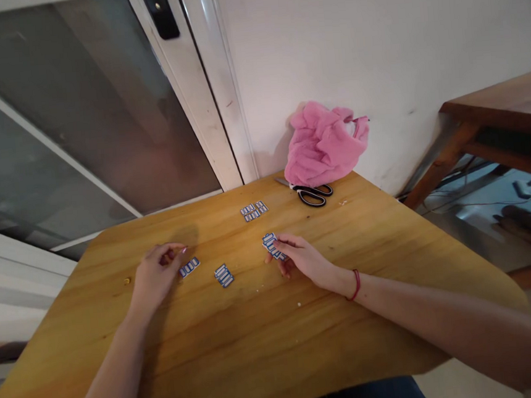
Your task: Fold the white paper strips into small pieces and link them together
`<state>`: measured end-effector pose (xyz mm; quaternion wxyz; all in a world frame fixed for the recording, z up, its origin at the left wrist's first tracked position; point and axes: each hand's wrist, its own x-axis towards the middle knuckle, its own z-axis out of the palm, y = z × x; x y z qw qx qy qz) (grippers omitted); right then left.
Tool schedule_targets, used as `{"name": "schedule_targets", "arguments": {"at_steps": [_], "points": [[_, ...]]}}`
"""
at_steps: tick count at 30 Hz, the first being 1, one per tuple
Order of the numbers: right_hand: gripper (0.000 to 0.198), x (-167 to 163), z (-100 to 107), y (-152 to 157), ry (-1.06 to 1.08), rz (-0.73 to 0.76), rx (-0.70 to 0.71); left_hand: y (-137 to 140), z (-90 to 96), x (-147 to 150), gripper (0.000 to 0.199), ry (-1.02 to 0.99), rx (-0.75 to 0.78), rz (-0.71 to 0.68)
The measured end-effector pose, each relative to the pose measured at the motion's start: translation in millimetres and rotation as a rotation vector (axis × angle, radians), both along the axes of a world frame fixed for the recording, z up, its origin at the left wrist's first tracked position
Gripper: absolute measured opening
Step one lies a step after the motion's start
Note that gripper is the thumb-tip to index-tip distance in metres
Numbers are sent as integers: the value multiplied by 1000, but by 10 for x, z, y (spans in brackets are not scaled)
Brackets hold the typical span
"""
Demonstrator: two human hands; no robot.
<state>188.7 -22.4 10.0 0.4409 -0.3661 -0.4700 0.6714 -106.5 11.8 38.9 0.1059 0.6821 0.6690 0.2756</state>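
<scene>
My right hand [293,255] holds a small fanned bunch of blue-and-white paper labels [272,246] between thumb and fingers, just above the wooden table. On the left, my left hand [158,270] has its fingers curled and drawn together. Right beside its fingertips a short strip of labels [189,267] lies on the table; whether the fingers grip anything is hidden. Between my two hands lies a little pile of labels [224,275]. Farther back, more labels [254,211] lie side by side in a flat group.
Black-handled scissors [311,195] lie at the back of the table [241,350], partly under a pink fluffy cloth [323,144] against the wall. A tiny yellowish bit [127,281] sits at the left. A glazed door [99,102] borders the back left; another wooden table [503,104] stands at the right.
</scene>
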Motion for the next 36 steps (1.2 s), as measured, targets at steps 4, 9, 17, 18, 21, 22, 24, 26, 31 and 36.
{"name": "schedule_targets", "arguments": {"at_steps": [4,9,17,18,21,22,24,26,31,36], "points": [[27,-1,18,-6,-7,25,20,-177,3,441,27,-168,66,-73],[29,-14,65,-31,-48,38,34,-431,-70,1018,21,-529,-129,-287],[32,-59,48,-96,-93,58,59,-500,-139,1168,15,-812,-223,-369],[32,-58,45,-96,-91,59,58,-488,-134,1145,15,-828,-221,-349],[30,-42,53,-87,-78,67,65,-448,-107,1079,17,-877,-220,-263],[29,-37,60,-84,-74,66,70,-436,-95,1061,18,-894,-224,-240],[29,-29,71,-77,-66,60,76,-417,-64,1029,20,-932,-227,-212],[29,-28,73,-71,-67,64,71,-397,-31,990,21,-972,-219,-203],[30,-38,38,-60,-58,45,62,-264,18,741,21,-989,-96,-164],[27,-46,38,-60,-16,-1,8,-23,36,242,32,-810,-98,-79]]}}
